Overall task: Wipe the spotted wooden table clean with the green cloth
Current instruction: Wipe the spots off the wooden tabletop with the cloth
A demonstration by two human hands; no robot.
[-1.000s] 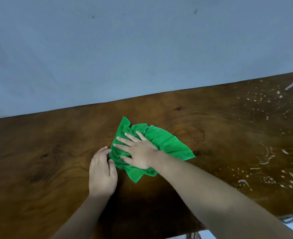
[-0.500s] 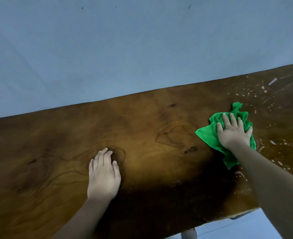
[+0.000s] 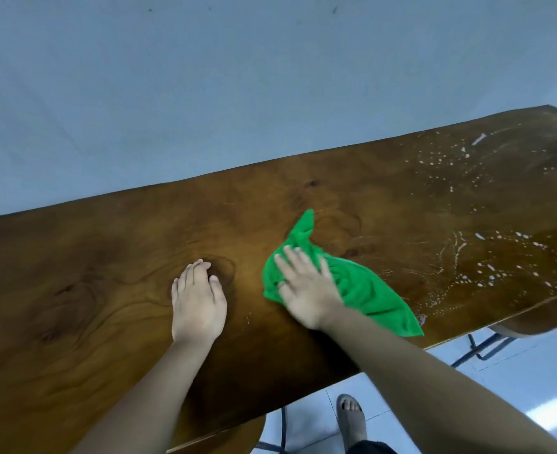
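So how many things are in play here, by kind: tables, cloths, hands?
Wooden table: 1
Green cloth: 1
Hands: 2, the left hand flat on the wood, the right hand pressing on the cloth
Total: 4

The green cloth (image 3: 365,290) is partly covered by the right hand (image 3: 306,290), the table (image 3: 74,290) cut off at nine o'clock.

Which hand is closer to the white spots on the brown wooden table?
Right. The right hand presses the green cloth beside the white spots; the left hand rests farther left.
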